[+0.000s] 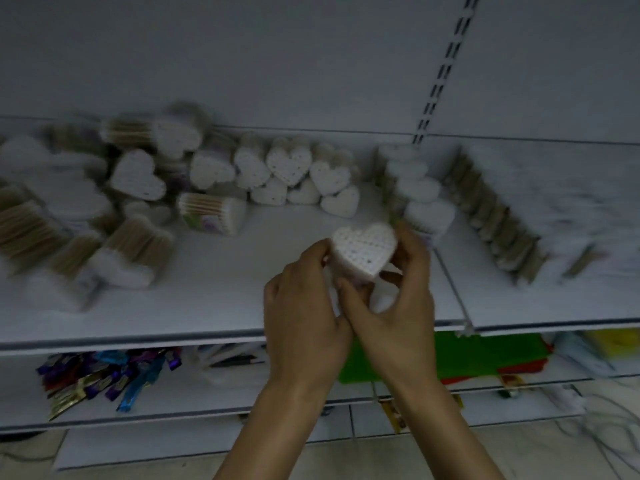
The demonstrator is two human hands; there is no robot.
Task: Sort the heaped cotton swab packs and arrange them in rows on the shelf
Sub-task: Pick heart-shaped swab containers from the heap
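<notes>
A heart-shaped pack of cotton swabs [364, 249] is held upright above the white shelf [214, 306], its white tips facing me. My left hand [304, 306] grips its left side and my right hand [398, 299] curls round its right side and bottom. A second white pack seems to sit under it inside my right hand. A loose heap of the same packs [138, 202] lies at the left of the shelf. Standing heart packs [291, 171] are grouped at the back middle, and a row [420, 192] runs toward the front on the right.
A further row of packs [498, 220] fills the right shelf section past a wire divider [453, 289]. The lower shelf holds shiny wrapped items [107, 375], pens and green and red packets [485, 355]. A slotted upright [440, 74] runs up the back panel.
</notes>
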